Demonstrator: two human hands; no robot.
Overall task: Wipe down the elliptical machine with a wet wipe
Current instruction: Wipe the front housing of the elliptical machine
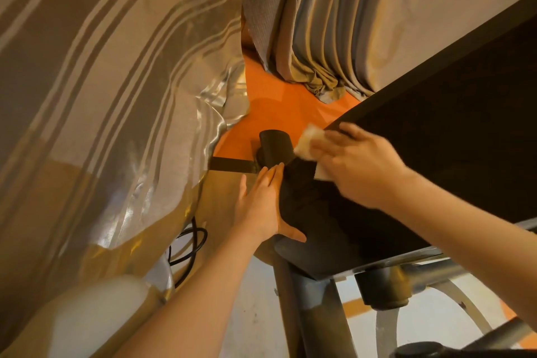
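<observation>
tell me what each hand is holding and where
The right hand presses a white wet wipe against the dark machine housing, fingers over its middle. The left hand lies flat, holding nothing.
</observation>
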